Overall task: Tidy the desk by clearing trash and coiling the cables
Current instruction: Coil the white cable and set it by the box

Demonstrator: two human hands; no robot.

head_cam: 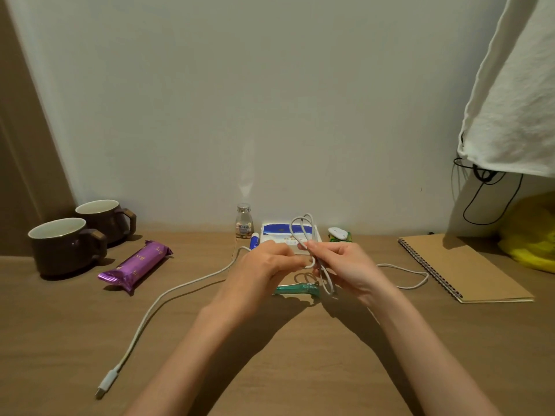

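Observation:
A white charging cable (168, 291) trails across the wooden desk (75, 340), its plug lying at the front left. Both hands hold it above the desk's middle. My right hand (345, 265) pinches a bundle of loops that stick up above and hang below the fingers. My left hand (264, 265) grips the cable just beside it. Another stretch of cable curves out to the right of my right hand. A teal wrapper (295, 289) lies under the hands. A purple snack wrapper (138, 264) lies to the left.
Two dark brown mugs (64, 246) stand at the left. A small glass bottle (244, 221), a blue-and-white packet (279, 232), a blue tube and a green-and-white item (339, 234) sit by the wall. A spiral notebook (468, 267), a yellow bag (531, 235) and a hanging white cloth are on the right.

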